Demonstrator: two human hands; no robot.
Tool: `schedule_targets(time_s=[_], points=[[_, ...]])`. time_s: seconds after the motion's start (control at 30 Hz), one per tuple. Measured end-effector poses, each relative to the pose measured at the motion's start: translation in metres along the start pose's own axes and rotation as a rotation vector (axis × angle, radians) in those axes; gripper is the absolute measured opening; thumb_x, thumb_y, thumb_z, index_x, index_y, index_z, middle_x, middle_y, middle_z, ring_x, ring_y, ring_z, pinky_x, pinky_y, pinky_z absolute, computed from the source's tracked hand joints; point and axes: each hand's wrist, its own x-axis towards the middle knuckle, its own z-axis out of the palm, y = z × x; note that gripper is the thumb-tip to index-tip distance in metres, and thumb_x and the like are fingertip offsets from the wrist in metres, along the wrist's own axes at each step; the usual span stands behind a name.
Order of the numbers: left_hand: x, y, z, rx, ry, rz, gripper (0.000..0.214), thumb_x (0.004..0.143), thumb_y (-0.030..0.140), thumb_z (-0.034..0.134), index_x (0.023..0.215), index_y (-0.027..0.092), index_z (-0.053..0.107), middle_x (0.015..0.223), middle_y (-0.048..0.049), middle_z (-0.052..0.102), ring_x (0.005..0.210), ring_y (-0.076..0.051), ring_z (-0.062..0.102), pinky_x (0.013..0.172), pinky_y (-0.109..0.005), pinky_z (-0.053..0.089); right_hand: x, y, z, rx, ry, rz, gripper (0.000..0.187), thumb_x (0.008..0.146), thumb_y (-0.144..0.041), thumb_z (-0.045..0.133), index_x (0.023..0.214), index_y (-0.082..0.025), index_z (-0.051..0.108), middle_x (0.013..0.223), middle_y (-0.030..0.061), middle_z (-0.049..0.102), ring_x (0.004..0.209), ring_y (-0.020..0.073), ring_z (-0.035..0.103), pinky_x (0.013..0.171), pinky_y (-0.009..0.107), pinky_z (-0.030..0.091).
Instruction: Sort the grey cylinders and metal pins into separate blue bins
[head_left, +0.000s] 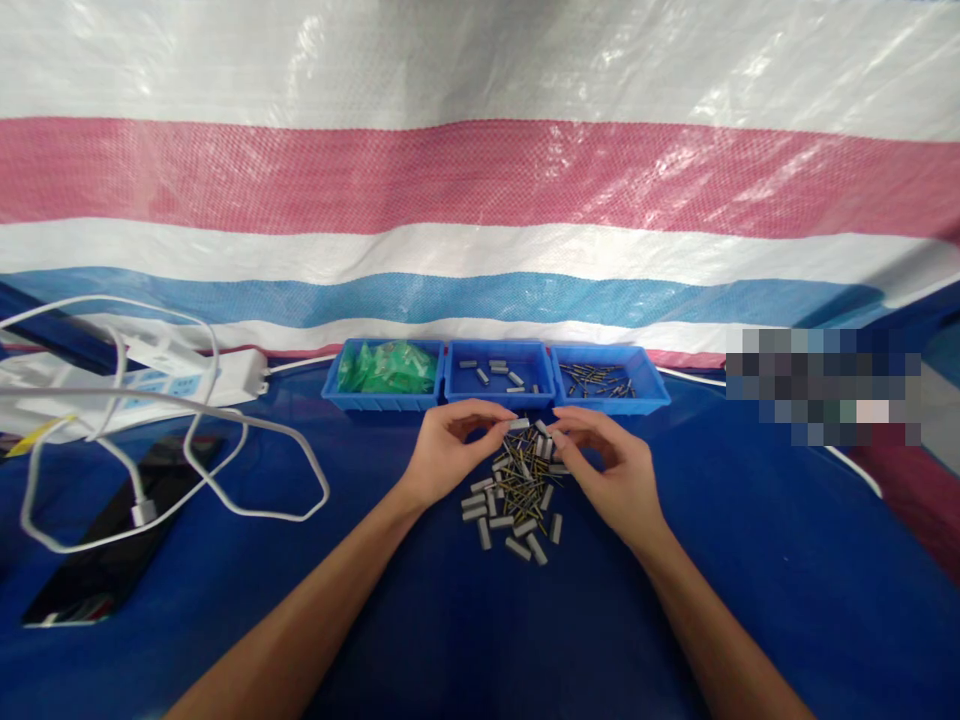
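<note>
A heap of short grey cylinders (pixel 517 548) and thin brass-and-dark rods (pixel 521 492), like small drill bits, lies on the blue table between my hands. At its far edge, my left hand (pixel 454 452) pinches a short grey cylinder (pixel 519 425) between thumb and forefinger. My right hand (pixel 611 470) is closed in a pinch at the heap's upper right; what sits between those fingertips is too small to make out. Beyond my hands stand three blue bins: green plastic packets (pixel 390 368) fill the left bin (pixel 375 402), several grey cylinders lie in the middle bin (pixel 499 400), and thin rods in the right bin (pixel 615 406).
At the left, a white power strip (pixel 240 377) with looping white cables (pixel 300 515) lies near a dark phone (pixel 97 560). A striped plastic sheet (pixel 480 175) hangs behind the bins. A blurred-out patch (pixel 817 380) covers something at the right.
</note>
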Motion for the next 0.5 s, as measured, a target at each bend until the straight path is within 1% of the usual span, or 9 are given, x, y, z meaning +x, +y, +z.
schedule_targets(time_s=[0.07, 0.17, 0.3, 0.37, 0.5], points=[[0.001, 0.001, 0.002, -0.125, -0.036, -0.076, 0.023, 0.085, 0.035, 0.085, 0.093, 0.014, 0.081, 0.098, -0.0112, 0.084, 0.089, -0.023, 0.081, 0.089, -0.035, 0.067, -0.002, -0.004, 0.005, -0.018, -0.074, -0.016, 0.028, 0.091, -0.03, 0.076, 0.119, -0.026, 0.076, 0.095, 0.004, 0.081, 0.071, 0.019, 0.075, 0.072, 0.034, 0.065], [0.001, 0.001, 0.002, -0.221, -0.061, -0.131, 0.024, 0.083, 0.036, 0.088, 0.091, 0.014, 0.08, 0.098, -0.0111, 0.084, 0.087, -0.022, 0.081, 0.087, -0.034, 0.067, -0.006, -0.006, 0.012, -0.007, -0.129, -0.001, 0.031, 0.09, -0.028, 0.077, 0.121, -0.026, 0.076, 0.096, 0.0032, 0.082, 0.073, 0.0181, 0.076, 0.074, 0.032, 0.065], [0.001, 0.0, 0.002, -0.274, -0.076, -0.153, 0.024, 0.083, 0.036, 0.088, 0.09, 0.014, 0.081, 0.095, -0.0102, 0.084, 0.085, -0.02, 0.081, 0.084, -0.031, 0.066, -0.007, -0.003, 0.017, 0.076, -0.108, 0.062, 0.023, 0.091, -0.032, 0.078, 0.113, -0.025, 0.079, 0.099, 0.0045, 0.083, 0.077, 0.0197, 0.079, 0.076, 0.033, 0.067], [0.001, -0.001, 0.002, -0.286, -0.077, -0.158, 0.023, 0.082, 0.035, 0.089, 0.09, 0.014, 0.081, 0.093, -0.0092, 0.084, 0.083, -0.019, 0.081, 0.082, -0.029, 0.066, -0.007, -0.001, 0.018, 0.148, -0.089, 0.103, 0.02, 0.09, -0.034, 0.08, 0.107, -0.024, 0.081, 0.098, 0.0051, 0.084, 0.074, 0.0201, 0.079, 0.072, 0.033, 0.068], [0.003, 0.0, 0.003, -0.288, -0.074, -0.177, 0.024, 0.081, 0.035, 0.09, 0.09, 0.014, 0.081, 0.09, -0.0085, 0.084, 0.079, -0.019, 0.08, 0.079, -0.029, 0.066, -0.005, 0.001, 0.019, 0.258, -0.073, 0.19, 0.022, 0.085, -0.035, 0.086, 0.103, -0.024, 0.082, 0.091, 0.0039, 0.084, 0.068, 0.0187, 0.078, 0.067, 0.031, 0.068]])
